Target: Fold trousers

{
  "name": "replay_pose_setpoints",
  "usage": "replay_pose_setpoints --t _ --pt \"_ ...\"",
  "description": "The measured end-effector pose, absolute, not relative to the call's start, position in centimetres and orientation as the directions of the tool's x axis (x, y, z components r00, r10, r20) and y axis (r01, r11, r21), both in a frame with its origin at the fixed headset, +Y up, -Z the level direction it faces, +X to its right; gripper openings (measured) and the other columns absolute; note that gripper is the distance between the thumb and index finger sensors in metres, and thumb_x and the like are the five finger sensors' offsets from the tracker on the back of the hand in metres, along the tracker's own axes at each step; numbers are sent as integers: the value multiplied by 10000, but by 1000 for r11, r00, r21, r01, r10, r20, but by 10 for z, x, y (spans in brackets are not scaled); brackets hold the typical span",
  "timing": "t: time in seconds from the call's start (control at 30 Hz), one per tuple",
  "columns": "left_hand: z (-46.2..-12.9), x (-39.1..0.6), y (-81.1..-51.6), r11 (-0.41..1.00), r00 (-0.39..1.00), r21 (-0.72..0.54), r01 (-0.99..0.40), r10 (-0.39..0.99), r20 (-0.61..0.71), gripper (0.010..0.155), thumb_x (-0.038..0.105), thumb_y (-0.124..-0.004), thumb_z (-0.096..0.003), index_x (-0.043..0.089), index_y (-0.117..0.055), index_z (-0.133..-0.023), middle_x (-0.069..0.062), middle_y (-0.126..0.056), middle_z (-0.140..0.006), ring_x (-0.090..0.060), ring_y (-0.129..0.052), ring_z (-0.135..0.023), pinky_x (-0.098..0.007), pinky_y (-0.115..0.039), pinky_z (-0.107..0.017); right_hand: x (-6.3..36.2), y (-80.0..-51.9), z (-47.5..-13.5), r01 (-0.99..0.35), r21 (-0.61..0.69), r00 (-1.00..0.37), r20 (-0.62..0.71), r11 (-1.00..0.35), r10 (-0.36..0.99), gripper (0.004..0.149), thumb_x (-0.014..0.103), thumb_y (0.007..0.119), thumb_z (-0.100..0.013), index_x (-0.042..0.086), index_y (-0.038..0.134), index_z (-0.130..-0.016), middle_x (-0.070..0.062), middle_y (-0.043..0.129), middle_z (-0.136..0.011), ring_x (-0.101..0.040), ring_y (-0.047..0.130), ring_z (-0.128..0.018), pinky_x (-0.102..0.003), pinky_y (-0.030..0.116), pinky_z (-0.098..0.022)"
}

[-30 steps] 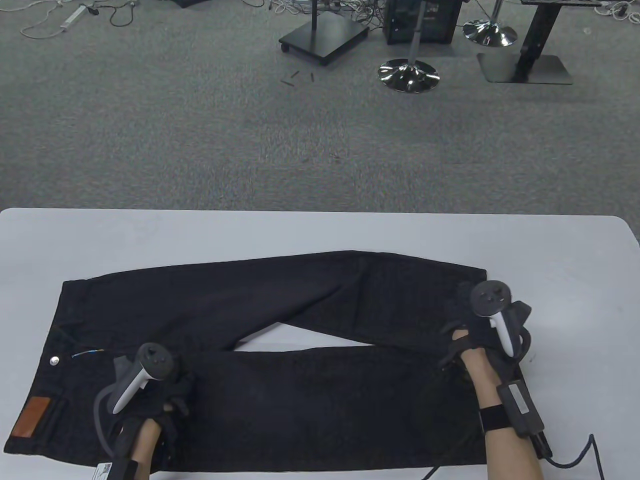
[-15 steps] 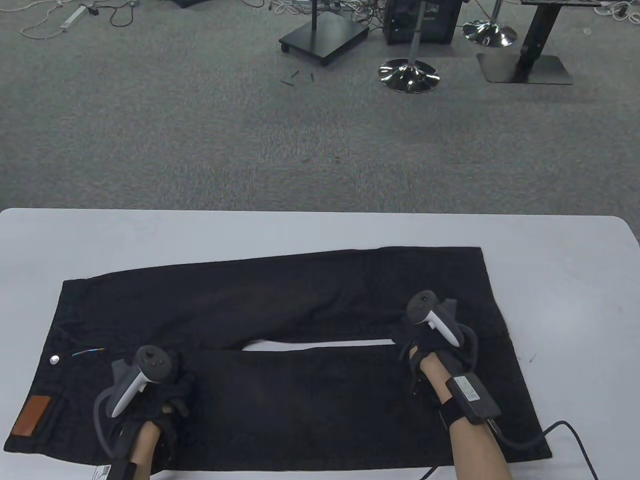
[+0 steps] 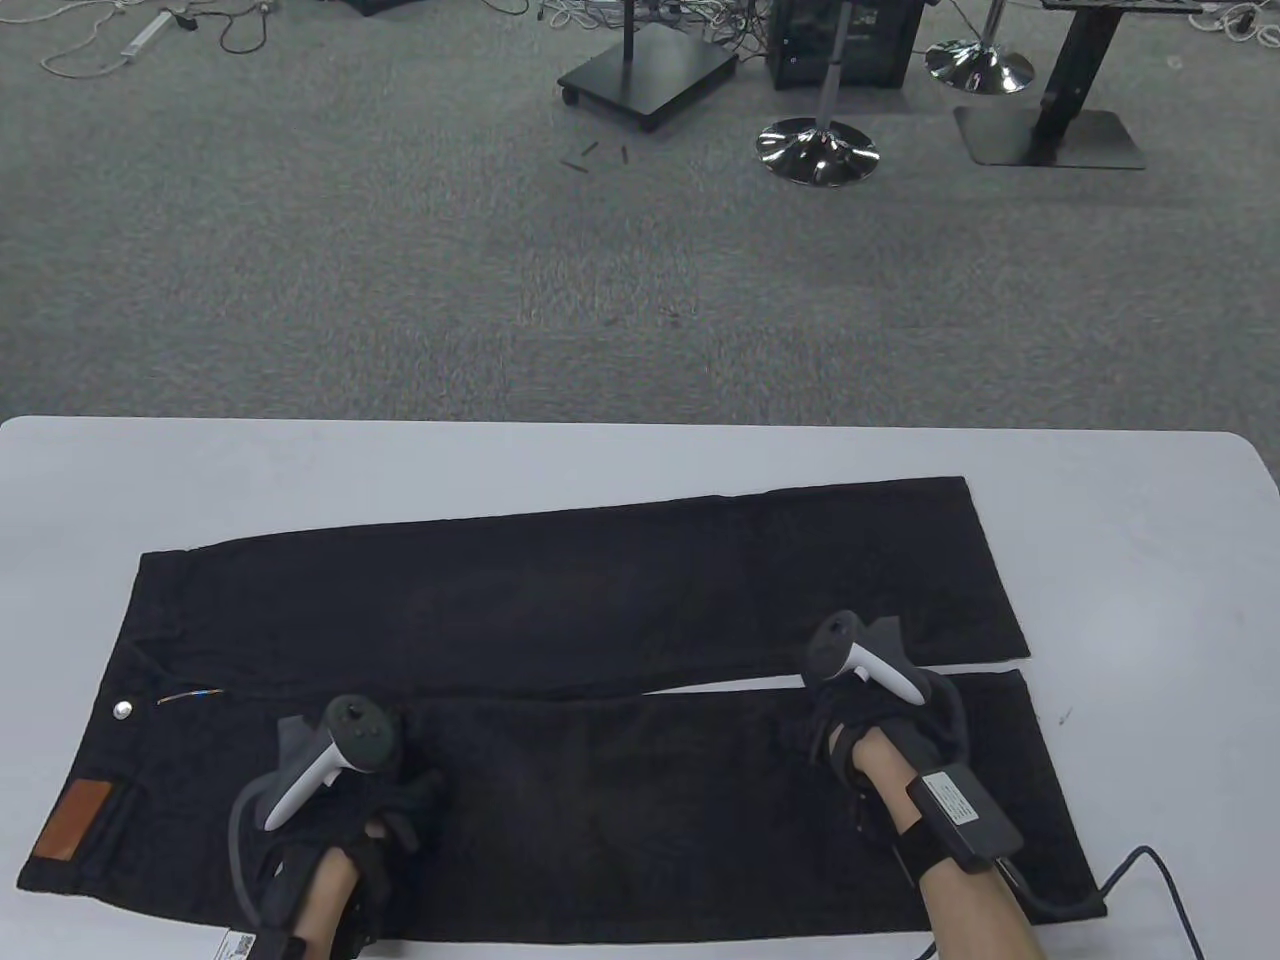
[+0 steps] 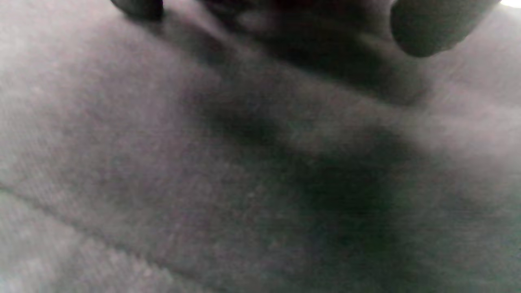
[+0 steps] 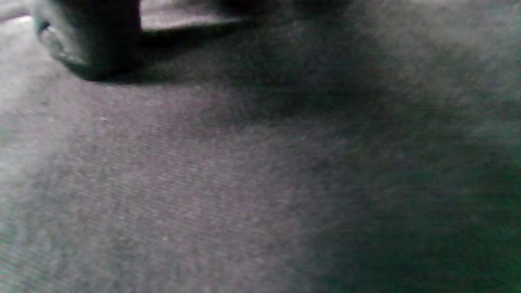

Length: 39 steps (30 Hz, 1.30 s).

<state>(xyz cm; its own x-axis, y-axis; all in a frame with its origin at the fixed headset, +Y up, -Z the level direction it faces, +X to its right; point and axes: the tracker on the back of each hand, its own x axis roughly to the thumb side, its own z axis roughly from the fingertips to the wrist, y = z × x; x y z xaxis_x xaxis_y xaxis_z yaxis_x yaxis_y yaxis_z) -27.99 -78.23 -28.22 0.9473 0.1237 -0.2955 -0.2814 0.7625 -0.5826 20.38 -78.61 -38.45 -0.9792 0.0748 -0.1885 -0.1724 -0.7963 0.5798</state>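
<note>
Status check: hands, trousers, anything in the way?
Left hand rests on the near thigh, right hand on the near leg. Black denim trousers lie flat, unfolded, legs side by side, on white table. Nothing obstructs.

A high camera at the person's side of the worktop looks down and forward, taking in the black trousers spread across it and the grey carpet beyond. Both wrist cameras sit almost against the cloth, blurred by nearness, with dark fingers at each top edge. All three views share the trousers; the right wrist view faces fabric beside the fingers.
</note>
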Motion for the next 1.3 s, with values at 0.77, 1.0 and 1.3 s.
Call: replay_pose_setpoints --t 0.77,1.0,1.3 --pt "-290 -259 -750 894 958 -347 -284 274 -79 810 679 -671 -506 444 -275 -1173 177 -219 -1243 -279 -242 -1231 -645 -359 -848 149 -742 -360 -140 316 -988 23 -938 155 706 628 685 -480 431 325 -1054 55 235 -1183 -341 261 -1104 -635 276 -770" --pt "-259 -192 -740 851 913 -479 -216 350 211 821 665 -734 -500 430 -330 -1176 164 -265 -1247 -281 -279 -1232 -642 -382 -850 91 -726 -303 -155 428 -894 323 -890 311 705 637 697 -481 408 369 -1062 39 274 -1187 -344 298 -1107 -641 306 -763" --pt "-229 -151 -768 817 883 -575 -45 302 359 876 674 -785 -476 421 -324 -1176 160 -247 -1243 -278 -237 -1227 -644 -348 -851 65 -770 -252 52 539 -846 472 -841 250 754 671 695 -476 390 322 -1069 33 204 -1184 -350 235 -1103 -644 294 -756"
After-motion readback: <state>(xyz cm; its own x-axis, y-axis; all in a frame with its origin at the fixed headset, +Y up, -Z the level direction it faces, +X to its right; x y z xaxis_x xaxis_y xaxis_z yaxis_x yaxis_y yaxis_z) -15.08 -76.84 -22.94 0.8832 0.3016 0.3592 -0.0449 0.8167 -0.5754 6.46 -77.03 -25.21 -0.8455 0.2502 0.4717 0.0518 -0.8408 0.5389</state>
